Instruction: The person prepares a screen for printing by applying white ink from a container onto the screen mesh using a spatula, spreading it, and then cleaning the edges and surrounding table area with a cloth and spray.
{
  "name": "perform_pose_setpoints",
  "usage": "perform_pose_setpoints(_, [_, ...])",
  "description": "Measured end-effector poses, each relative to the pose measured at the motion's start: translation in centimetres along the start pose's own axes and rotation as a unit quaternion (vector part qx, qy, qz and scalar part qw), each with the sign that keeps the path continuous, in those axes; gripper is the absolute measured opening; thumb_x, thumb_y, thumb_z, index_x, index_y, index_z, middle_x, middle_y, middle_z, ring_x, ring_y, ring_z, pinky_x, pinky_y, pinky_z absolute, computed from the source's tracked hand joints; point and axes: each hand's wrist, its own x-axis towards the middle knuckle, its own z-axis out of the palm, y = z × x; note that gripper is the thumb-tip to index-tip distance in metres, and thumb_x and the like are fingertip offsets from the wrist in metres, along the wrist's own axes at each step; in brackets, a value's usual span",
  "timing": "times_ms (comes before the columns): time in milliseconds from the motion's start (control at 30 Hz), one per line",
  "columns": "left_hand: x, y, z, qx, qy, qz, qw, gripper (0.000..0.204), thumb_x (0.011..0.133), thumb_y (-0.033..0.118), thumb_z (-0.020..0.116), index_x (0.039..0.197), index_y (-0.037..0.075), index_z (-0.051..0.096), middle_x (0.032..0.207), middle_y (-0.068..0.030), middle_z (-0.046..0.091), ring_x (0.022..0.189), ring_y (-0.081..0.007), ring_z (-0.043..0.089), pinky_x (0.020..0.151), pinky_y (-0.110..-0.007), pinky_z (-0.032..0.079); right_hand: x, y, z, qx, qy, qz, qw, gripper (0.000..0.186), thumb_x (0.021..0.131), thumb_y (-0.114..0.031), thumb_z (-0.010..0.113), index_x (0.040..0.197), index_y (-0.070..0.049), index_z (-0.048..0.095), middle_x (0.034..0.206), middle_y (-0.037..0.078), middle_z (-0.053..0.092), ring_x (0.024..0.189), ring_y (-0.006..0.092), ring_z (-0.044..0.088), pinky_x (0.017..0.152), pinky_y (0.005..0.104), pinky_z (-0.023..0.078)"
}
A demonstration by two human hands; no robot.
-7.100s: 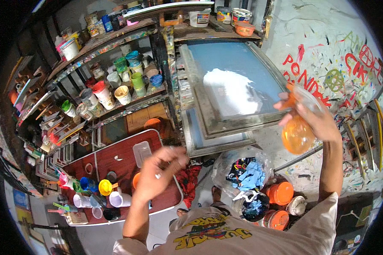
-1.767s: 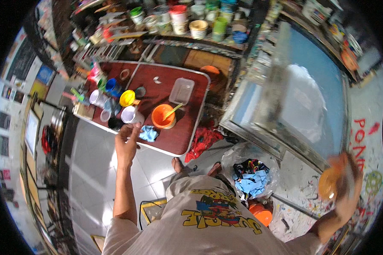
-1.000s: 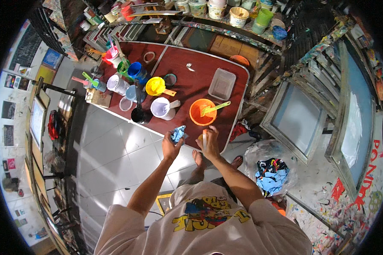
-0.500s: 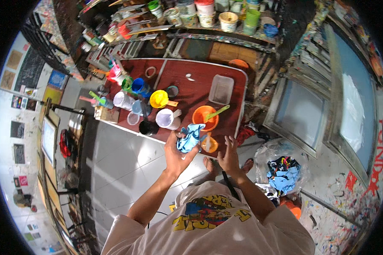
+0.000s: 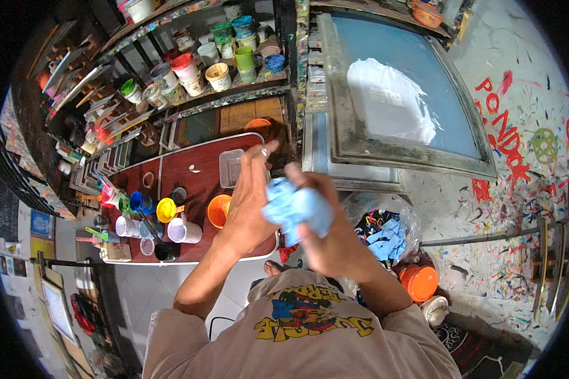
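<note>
A crumpled light-blue cloth (image 5: pixel 295 207) is in my right hand (image 5: pixel 335 237), whose fingers and thumb are wrapped about it; motion blurs the hand a little. My left hand (image 5: pixel 250 202) is raised just left of the cloth. Its fingers stretch upward, apart from the cloth, and hold nothing I can see. Beyond the left hand, on a dark red table (image 5: pixel 199 148), are a clear plastic tray (image 5: pixel 230 169) and an orange bowl (image 5: pixel 219 211), both partly covered by that hand.
Paint cups, among them a yellow one (image 5: pixel 166 210) and a white one (image 5: pixel 184 231), crowd the table's left part. Framed screens (image 5: pixel 417 95) lean ahead on the right. A plastic bag of rags (image 5: pixel 385 237) and an orange bucket (image 5: pixel 419 282) stand at right. Paint tubs (image 5: pixel 218 77) fill the shelf.
My view has turned right, toward the screens. The blue cloth has passed from my left hand to my right. The left hand has opened, with its fingers now pointing up.
</note>
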Motion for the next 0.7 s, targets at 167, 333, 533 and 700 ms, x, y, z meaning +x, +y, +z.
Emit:
perform_pose_setpoints(167, [2.2,4.2,0.7,0.000,0.158,-0.037,0.987,0.099,0.090,0.038,0.062,0.160,-0.001,0.004,0.139,-0.0299,0.039,0.117,-0.0399,0.047,0.106,-0.046,0.037,0.5,-1.7,-1.2,-0.164,0.007,-0.123,0.979,0.070,0.065,0.002,0.069,0.134,0.001,0.056,0.116,0.020,0.052,0.103,0.0396,0.055,0.089,0.0460,0.049])
perform_pose_setpoints(333, [3.8,9.4,2.9,-0.090,0.138,-0.059,0.985,0.102,0.082,0.012,0.059,0.159,0.001,-0.007,0.149,-0.0332,0.027,0.131,-0.0445,0.037,0.114,-0.049,0.029,0.5,0.1,-6.3,-0.133,0.000,-0.177,0.975,0.050,0.067,-0.004,0.069,0.115,0.006,0.061,0.107,0.016,0.053,0.093,0.0337,0.057,0.082,0.0423,0.051])
perform_pose_setpoints(533, [7.0,12.6,5.5,-0.041,0.241,-0.039,0.969,0.117,0.077,0.013,0.071,0.157,-0.001,-0.014,0.151,-0.0318,0.024,0.127,-0.0400,0.039,0.113,-0.048,0.029,0.4,0.0,-9.5,-0.130,0.074,-0.191,0.970,0.052,0.067,-0.002,0.070,0.117,0.006,0.061,0.099,0.013,0.055,0.090,0.0299,0.062,0.077,0.0407,0.054])
perform_pose_setpoints(700, [7.9,13.5,6.9,0.000,0.272,-0.031,0.962,0.130,0.071,0.007,0.082,0.155,-0.005,-0.017,0.146,-0.0292,0.030,0.115,-0.0334,0.045,0.109,-0.047,0.033,1.0,1.4,-13.7,-0.189,0.053,-0.185,0.963,0.046,0.067,-0.001,0.071,0.113,0.003,0.064,0.089,0.013,0.057,0.076,0.0325,0.064,0.064,0.0400,0.054])
